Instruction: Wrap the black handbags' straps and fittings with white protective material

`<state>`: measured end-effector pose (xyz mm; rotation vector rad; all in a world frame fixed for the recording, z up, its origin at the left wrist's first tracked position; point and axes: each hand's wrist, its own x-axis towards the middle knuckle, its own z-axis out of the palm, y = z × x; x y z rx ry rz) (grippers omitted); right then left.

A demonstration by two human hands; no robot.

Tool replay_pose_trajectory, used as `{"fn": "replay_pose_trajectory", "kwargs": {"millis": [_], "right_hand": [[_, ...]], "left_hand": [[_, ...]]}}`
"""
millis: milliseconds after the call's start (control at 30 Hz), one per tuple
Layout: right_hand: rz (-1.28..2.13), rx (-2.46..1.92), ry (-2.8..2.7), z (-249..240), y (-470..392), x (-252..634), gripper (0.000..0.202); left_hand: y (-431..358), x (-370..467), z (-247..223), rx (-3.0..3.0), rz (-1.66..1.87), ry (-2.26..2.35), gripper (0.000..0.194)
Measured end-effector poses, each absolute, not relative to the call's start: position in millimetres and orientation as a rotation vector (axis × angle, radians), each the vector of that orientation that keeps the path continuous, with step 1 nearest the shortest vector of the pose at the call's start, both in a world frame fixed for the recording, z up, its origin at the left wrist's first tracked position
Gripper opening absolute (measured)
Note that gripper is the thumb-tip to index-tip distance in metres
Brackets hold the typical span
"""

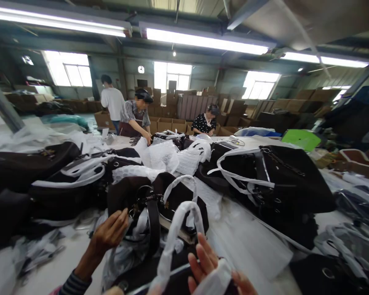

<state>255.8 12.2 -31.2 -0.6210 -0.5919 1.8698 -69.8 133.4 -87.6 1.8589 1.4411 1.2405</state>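
Observation:
My left hand (109, 233) reaches forward and its fingers rest against a dark brown handbag (132, 196) with metal rings and a strap. My right hand (207, 264) is low in the view, fingers spread, holding white foam wrap (215, 282) near a handle wrapped in white foam (175, 233) that loops up from a dark bag right in front of me. Clear plastic film (123, 254) lies crumpled between my hands. Whether the left hand grips the bag is unclear.
The white worktable (249, 241) is piled with dark handbags (283, 180) with foam-wrapped handles. Three other people (135, 116) work at the far end. Cardboard boxes (166, 123) stack behind them. A green sheet (301, 139) lies at right.

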Motion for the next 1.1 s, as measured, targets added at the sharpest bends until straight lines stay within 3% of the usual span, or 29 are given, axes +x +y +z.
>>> {"fn": "replay_pose_trajectory", "kwargs": {"millis": [100, 167, 233, 400, 567, 800, 933, 1033, 1100], "right_hand": [[1.995, -0.448, -0.496, -35, 20, 258, 0.063], [2.074, -0.394, -0.423, -40, 21, 247, 0.052], [2.09, -0.368, -0.359, -42, 20, 233, 0.053], [1.93, -0.301, -0.301, -16, 25, 231, 0.078], [2.025, -0.371, -0.271, 14, 23, 240, 0.058], [2.156, -0.424, -0.223, 31, 21, 221, 0.049], [2.073, -0.571, -0.297, 32, 37, 233, 0.051], [2.114, -0.68, -0.381, 28, 40, 253, 0.049], [2.16, -0.756, -0.513, 21, 34, 272, 0.039]], "left_hand": [[121, -74, -84, 1.93, 1.337, 1.506, 0.026], [111, -77, -83, 2.189, 1.301, 1.546, 0.031], [101, -81, -82, 2.518, 1.201, 1.589, 0.042], [85, -95, -64, 2.917, 1.145, 1.692, 0.051], [73, -106, -17, 3.337, 0.916, 1.728, 0.071], [51, -132, 17, 2.829, 1.06, 1.802, 0.073], [42, -125, 42, 2.177, 0.803, 1.817, 0.035], [48, -68, 63, 1.536, 0.729, 1.328, 0.017], [59, -21, 76, 1.302, 0.554, 0.981, 0.035]]}}
